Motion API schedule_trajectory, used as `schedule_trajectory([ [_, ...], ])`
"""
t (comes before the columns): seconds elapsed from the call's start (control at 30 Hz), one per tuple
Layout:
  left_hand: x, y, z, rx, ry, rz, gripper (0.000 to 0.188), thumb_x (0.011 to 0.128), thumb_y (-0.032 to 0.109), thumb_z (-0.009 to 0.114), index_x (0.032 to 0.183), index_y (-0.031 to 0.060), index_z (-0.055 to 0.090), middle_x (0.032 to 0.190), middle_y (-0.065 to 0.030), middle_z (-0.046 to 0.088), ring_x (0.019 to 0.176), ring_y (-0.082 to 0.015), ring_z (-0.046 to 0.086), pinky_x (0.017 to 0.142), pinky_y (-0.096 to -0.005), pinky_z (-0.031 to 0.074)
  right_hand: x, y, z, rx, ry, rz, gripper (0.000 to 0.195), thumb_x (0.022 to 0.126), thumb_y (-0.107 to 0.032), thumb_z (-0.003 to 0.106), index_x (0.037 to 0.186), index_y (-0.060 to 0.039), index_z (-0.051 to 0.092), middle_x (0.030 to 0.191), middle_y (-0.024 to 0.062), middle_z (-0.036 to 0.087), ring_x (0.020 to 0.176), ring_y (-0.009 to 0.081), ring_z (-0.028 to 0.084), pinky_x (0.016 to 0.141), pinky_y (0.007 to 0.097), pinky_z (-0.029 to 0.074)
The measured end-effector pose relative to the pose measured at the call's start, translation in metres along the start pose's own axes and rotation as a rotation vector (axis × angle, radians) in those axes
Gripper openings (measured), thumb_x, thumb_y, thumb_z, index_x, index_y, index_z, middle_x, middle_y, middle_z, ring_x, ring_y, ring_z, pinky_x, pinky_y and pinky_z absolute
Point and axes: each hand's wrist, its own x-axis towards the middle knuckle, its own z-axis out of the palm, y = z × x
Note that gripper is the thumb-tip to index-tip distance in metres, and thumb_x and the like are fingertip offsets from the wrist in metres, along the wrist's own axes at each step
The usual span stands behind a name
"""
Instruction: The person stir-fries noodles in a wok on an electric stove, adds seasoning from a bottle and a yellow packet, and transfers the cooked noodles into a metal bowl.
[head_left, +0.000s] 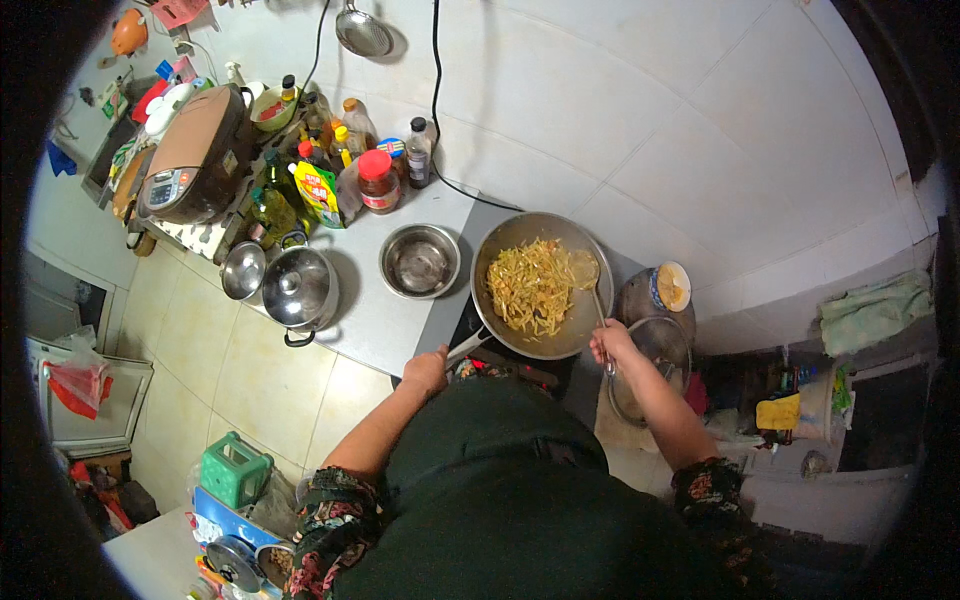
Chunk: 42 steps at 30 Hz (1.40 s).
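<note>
A wide metal frying pan (594, 330) holds a heap of shredded, pale yellow-green food (529, 289). My left hand (427, 371) is closed around the pan's long handle (469, 347), at the lower left of the pan. In my right hand (612, 345) is the handle of a metal ladle (583, 271), whose bowl rests in the pan at the right edge of the food. Left of the pan stands a steel bowl (420, 262), with a lidded steel pot (300, 289) farther left.
A glass lid (622, 390) lies below a bowl (671, 286) at right. Bottles, a red-lidded jar (379, 184) and a rice cooker (199, 157) crowd the upper left. A small steel bowl (244, 271) sits by the counter edge. A black cord (438, 112) hangs down the wall.
</note>
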Motion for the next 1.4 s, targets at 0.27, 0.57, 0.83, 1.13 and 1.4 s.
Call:
schedule_trajectory([
  [0.27,-0.003,0.004,-0.012,-0.033,-0.032,-0.009,0.036,0.074,0.007,0.052,0.109,0.0051,0.045,0.089,-0.0205,0.061,0.085,-0.0333,0.060,0.071,-0.0418,0.048,-0.033,-0.017,-0.024,-0.803,0.093,-0.122,0.028,0.089,-0.017,0.040,0.113,-0.0056,0.046,0.065,0.0122,0.051,0.038,0.0213,0.049,0.034,0.0359,0.042],
  [0.57,-0.001,0.003,-0.013,-0.028,-0.031,-0.009,0.042,0.072,0.010,0.059,0.111,0.0044,0.045,0.090,-0.0188,0.061,0.086,-0.0332,0.060,0.072,-0.0416,0.048,0.017,-0.003,0.015,-0.511,-0.016,-0.217,0.043,0.088,-0.022,0.049,0.129,-0.0153,0.040,0.046,0.0012,0.036,0.034,0.0119,0.036,0.031,0.0296,0.032],
  [0.83,-0.005,0.006,-0.021,0.015,-0.057,-0.025,0.043,0.070,0.008,0.057,0.111,0.0050,0.046,0.089,-0.0186,0.062,0.084,-0.0323,0.060,0.072,-0.0402,0.049,-0.026,-0.024,-0.046,-1.090,0.085,-0.738,0.034,0.083,-0.023,0.053,0.117,-0.0160,0.052,0.079,0.0209,0.059,0.073,0.0380,0.057,0.064,0.0434,0.044],
  [1.13,-0.004,0.012,-0.026,-0.006,-0.093,-0.064,0.047,0.069,0.008,0.057,0.114,0.0066,0.045,0.092,-0.0177,0.061,0.088,-0.0307,0.060,0.073,-0.0388,0.048,-0.032,-0.013,-0.083,-1.391,0.291,-0.713,0.032,0.082,-0.014,0.052,0.113,-0.0063,0.049,0.068,0.0186,0.057,0.062,0.0336,0.056,0.054,0.0438,0.043],
  [1.4,-0.009,0.010,-0.028,-0.022,-0.067,-0.030,0.044,0.070,0.006,0.055,0.112,0.0068,0.045,0.092,-0.0186,0.061,0.087,-0.0315,0.060,0.073,-0.0401,0.048,-0.032,-0.038,-0.055,-0.491,-0.318,0.248,0.013,0.088,-0.015,0.048,0.096,-0.0053,0.052,0.050,0.0004,0.040,0.033,0.0078,0.031,0.030,0.0258,0.024],
])
